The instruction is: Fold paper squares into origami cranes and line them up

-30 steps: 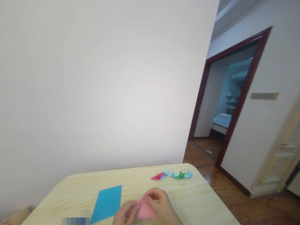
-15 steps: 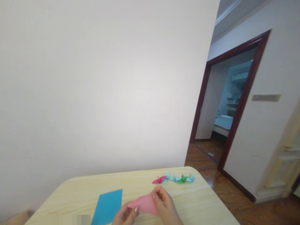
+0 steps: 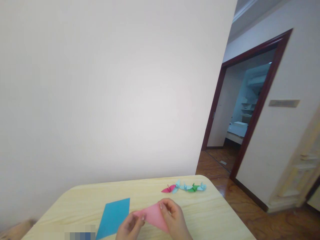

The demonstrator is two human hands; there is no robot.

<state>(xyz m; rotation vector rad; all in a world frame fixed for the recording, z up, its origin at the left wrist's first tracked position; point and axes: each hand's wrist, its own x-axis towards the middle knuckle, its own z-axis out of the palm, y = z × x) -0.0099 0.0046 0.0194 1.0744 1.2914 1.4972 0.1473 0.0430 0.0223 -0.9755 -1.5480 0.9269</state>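
We hold a pink paper triangle [image 3: 153, 216] between our two hands, above the near edge of the table [image 3: 215, 213]. Our left hand [image 3: 129, 227] pinches the triangle's left corner between finger and thumb, and our right hand [image 3: 174, 218] grips its upper edge further along, so the hands stay apart with the pink paper stretched across the gap. We cannot tell whether the paper touches the table beneath it. Just left of our left hand, a blue paper sheet [image 3: 112, 217] lies flat on the table, tilted like a diamond, its lower corner running out of view. Farther off, near the table's far edge, a short row of paper cranes [image 3: 186, 187] sits in pink, pale blue and green. Behind the table rises a plain white wall [image 3: 112, 100], and to the right a dark-framed doorway [image 3: 240, 100] opens above a wooden floor [image 3: 275, 226].
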